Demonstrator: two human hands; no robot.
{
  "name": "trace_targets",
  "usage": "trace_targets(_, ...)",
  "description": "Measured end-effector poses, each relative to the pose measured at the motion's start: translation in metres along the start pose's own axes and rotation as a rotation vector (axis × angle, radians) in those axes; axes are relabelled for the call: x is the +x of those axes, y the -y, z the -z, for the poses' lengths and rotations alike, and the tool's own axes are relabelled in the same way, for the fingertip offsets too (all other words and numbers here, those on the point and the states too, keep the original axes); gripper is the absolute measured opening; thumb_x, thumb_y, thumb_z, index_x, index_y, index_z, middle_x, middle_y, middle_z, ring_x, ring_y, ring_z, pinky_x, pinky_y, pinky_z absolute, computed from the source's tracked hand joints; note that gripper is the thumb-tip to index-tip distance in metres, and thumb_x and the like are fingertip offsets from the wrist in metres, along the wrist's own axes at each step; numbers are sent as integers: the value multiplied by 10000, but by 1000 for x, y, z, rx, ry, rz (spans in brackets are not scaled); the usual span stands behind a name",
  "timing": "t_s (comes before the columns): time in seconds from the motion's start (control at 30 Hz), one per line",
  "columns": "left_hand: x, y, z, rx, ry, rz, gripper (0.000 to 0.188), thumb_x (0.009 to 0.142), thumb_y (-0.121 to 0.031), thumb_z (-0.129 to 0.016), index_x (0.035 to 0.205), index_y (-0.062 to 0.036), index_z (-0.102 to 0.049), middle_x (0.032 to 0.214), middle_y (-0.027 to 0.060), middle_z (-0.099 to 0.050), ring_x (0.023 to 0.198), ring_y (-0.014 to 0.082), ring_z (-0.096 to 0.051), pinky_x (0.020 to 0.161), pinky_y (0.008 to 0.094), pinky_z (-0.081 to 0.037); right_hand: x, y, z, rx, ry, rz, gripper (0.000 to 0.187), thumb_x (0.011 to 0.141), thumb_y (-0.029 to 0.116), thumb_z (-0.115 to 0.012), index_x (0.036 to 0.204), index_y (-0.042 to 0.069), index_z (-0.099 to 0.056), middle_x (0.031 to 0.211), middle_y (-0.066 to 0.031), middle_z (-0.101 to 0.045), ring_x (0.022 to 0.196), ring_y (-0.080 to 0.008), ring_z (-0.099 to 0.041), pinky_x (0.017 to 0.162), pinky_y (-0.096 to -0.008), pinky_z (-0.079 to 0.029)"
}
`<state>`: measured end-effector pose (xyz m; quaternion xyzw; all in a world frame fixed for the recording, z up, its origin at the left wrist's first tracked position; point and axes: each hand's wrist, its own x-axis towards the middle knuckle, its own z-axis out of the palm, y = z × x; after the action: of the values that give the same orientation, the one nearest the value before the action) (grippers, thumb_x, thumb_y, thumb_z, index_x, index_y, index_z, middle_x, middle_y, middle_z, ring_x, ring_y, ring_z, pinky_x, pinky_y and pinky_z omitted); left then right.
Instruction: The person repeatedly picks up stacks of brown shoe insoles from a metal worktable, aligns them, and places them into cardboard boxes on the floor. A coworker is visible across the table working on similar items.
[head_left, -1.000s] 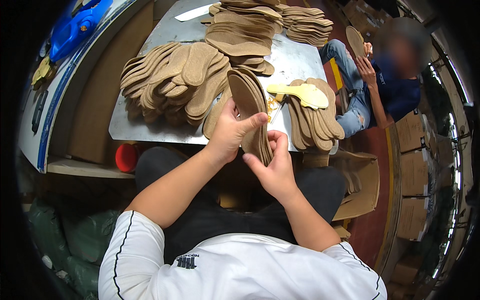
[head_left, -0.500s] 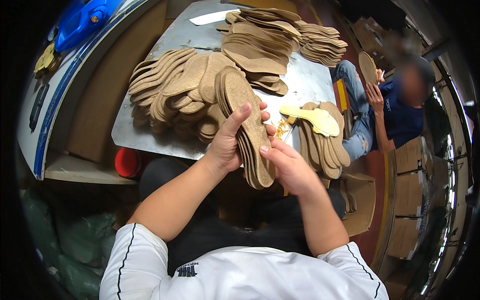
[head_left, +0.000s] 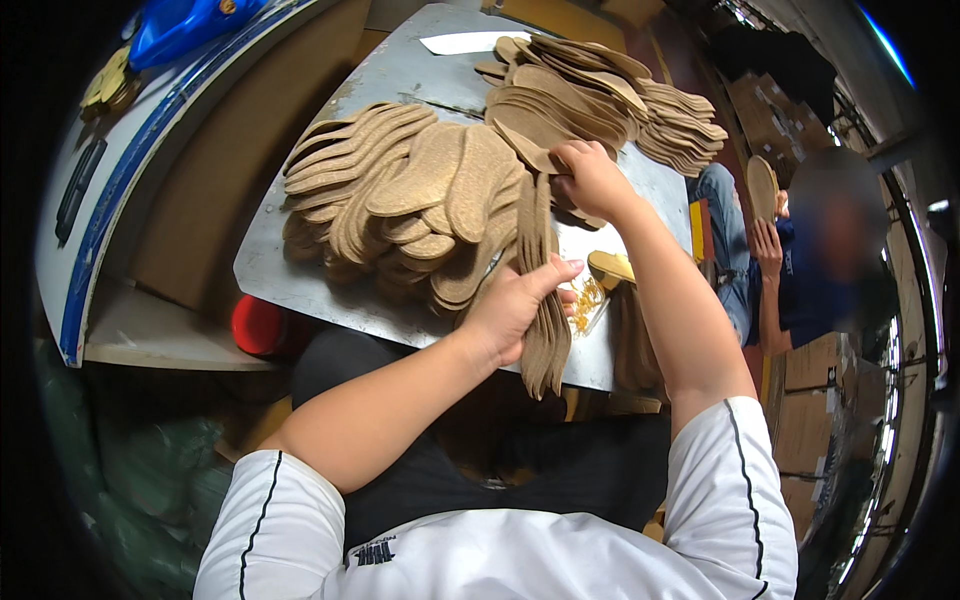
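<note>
My left hand (head_left: 512,308) is wrapped round a small stack of brown cork-like insoles (head_left: 546,345), turned on edge with the lower ends hanging past the table's near edge. Further off, my right hand (head_left: 594,182) is closed on the end of a single insole (head_left: 522,146) at the front of the middle pile (head_left: 560,100). Left of both hands lies a large heap of the same insoles (head_left: 415,175), fanned and overlapping. A yellow sole-shaped piece (head_left: 610,264) is partly hidden behind my right forearm.
The metal table (head_left: 360,85) also bears another insole pile (head_left: 682,125), a white sheet (head_left: 470,43) and yellow scraps (head_left: 590,305). At left are a shelf (head_left: 170,340) and a red round object (head_left: 257,325). A co-worker (head_left: 800,250) holds an insole at right.
My right hand has left the held stack and reached forward to an insole in the middle pile. My left hand has turned the stack on edge and moved slightly right.
</note>
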<state>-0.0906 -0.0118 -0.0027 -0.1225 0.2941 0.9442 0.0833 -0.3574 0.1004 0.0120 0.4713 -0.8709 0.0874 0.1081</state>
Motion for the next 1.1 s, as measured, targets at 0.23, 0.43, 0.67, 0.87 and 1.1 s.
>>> trace_targets(0.23,-5,-9,2,-44,-28,22,282,1013,-270,-917,1141,-105,-727,1016,-7,-712,879,100,-723,775,303,-650,19,-11,22,-63,-137,-249,160,1085,126,-650,1208,34,-694,1199,-253,-779,1172,-493,-716,992,-605,-563)
trace_targets(0.43,-6,-14,-1,-68,52,59,251,1015,-253,-917,1123,-118,-736,981,-17,-713,852,82,-714,719,282,-627,29,-14,23,-226,-268,-32,288,1069,103,-678,1331,92,-798,1138,-154,-729,1092,-399,-707,954,-522,-616)
trace_targets(0.67,-8,-16,-3,-36,16,65,263,1011,-247,-918,1128,-103,-732,959,-21,-703,827,76,-678,718,273,-597,9,13,-10,-433,-179,13,522,1074,408,-750,1504,111,-731,1583,-129,-600,1429,-374,-542,1131,-509,-465)
trace_targets(0.87,-8,-15,-6,-9,24,57,281,1000,-246,-926,1132,-98,-728,959,-22,-691,822,80,-660,730,284,-589,35,-3,6,-346,-200,-316,808,845,297,-1008,1542,105,-646,1627,-178,-550,1483,-407,-504,1231,-568,-421)
trace_targets(1.1,-4,-12,-6,31,8,17,281,996,-256,-932,1110,-108,-723,946,-17,-681,815,86,-657,728,289,-575,36,6,-13,-431,-161,-243,897,823,259,-990,1602,43,-601,1564,-188,-570,1454,-424,-520,1222,-581,-426)
